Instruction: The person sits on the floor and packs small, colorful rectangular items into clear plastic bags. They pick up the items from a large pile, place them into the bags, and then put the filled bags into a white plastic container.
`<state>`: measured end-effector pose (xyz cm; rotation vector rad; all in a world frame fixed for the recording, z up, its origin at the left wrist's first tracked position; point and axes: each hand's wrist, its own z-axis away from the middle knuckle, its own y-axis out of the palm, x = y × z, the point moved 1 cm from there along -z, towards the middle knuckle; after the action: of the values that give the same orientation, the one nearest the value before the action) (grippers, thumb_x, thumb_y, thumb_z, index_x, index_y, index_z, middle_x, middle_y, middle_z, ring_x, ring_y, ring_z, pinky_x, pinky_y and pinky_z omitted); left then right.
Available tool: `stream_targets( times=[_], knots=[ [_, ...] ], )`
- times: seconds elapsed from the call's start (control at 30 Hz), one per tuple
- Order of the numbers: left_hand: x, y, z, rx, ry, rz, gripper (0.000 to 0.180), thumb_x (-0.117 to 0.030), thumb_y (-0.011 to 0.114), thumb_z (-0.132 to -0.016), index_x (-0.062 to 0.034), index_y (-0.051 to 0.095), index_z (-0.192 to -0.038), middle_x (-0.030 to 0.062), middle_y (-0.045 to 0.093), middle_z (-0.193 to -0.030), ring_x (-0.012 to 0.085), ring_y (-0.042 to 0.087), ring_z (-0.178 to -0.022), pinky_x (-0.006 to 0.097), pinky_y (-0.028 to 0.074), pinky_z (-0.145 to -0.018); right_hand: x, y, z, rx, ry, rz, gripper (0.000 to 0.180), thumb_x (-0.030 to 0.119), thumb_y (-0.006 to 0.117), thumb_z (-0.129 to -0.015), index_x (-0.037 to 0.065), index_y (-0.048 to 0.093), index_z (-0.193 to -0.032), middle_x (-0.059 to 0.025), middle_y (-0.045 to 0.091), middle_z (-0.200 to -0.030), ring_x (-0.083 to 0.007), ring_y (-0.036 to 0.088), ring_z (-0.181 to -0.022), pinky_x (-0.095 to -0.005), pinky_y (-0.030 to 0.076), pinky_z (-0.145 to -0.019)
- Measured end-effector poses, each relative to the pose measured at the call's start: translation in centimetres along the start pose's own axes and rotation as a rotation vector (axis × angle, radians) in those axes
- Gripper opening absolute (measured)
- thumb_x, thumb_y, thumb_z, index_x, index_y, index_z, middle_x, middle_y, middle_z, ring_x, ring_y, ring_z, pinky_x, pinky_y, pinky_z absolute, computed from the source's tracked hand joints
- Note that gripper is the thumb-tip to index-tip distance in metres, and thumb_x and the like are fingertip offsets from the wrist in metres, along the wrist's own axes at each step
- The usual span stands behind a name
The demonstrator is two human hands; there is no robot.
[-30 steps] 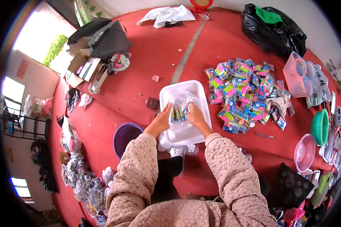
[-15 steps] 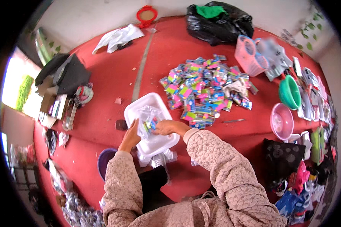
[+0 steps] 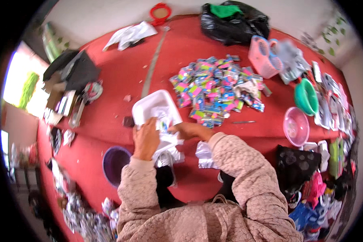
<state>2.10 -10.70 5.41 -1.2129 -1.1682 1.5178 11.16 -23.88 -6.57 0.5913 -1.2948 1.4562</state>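
Observation:
A white rectangular basin (image 3: 151, 107) rests on the red floor in front of me. My left hand (image 3: 146, 139) grips its near edge together with crumpled clear wrapping (image 3: 168, 143). My right hand (image 3: 189, 130) reaches into the basin from the right, its fingers on a small colourful packet (image 3: 162, 122). Whether it fully grasps the packet is hard to tell. A large heap of colourful small packets (image 3: 215, 88) lies on the floor just beyond my right hand.
A purple bowl (image 3: 114, 163) sits left of my knees. A pink basin (image 3: 296, 127), a green basin (image 3: 306, 97) and a pink basket (image 3: 263, 56) stand to the right. A black bag (image 3: 234, 26) lies at the back, clutter along both sides.
My view has swung left, so the basin and packet heap now sit further right in the picture. My hands stay at the basin, the right one reaching in from the side.

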Motion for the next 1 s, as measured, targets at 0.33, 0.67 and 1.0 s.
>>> stream_targets(
  times=[0.33, 0.67, 1.0],
  knots=[
    [-0.7, 6.7, -0.8, 0.360, 0.283, 0.102, 0.078, -0.022, 0.069, -0.062, -0.0027, 0.029, -0.127, 0.0192, 0.052, -0.108, 0.0337, 0.052, -0.098, 0.041, 0.044, -0.079, -0.5, -5.3, -1.3, -0.669, 0.054, 0.119, 0.042, 0.011, 0.056, -0.065, 0.006, 0.054, -0.107, -0.0180, 0.058, -0.096, -0.0324, 0.057, -0.087, -0.0402, 0.046, -0.074],
    [-0.7, 8.0, -0.5, 0.333, 0.258, -0.132, 0.014, -0.005, 0.055, -0.067, -0.0003, 0.051, -0.079, 0.0180, 0.059, -0.067, 0.0334, 0.060, -0.066, 0.044, 0.047, -0.058, -0.8, -1.4, -8.2, -0.612, 0.029, 0.636, 0.030, 0.011, 0.055, -0.072, 0.007, 0.055, -0.102, -0.0153, 0.059, -0.082, -0.0288, 0.061, -0.073, -0.0390, 0.048, -0.060],
    [-2.5, 5.3, 0.4, 0.379, 0.168, 0.021, 0.022, -0.001, 0.044, -0.072, -0.0001, 0.045, -0.094, 0.0213, 0.058, -0.068, 0.0379, 0.058, -0.070, 0.048, 0.042, -0.061, 0.4, -5.3, -9.6, -1.036, -0.023, 0.117, 0.016, 0.010, 0.049, -0.073, 0.011, 0.061, -0.082, -0.0151, 0.061, -0.077, -0.0329, 0.059, -0.074, -0.0428, 0.046, -0.065]
  ],
)
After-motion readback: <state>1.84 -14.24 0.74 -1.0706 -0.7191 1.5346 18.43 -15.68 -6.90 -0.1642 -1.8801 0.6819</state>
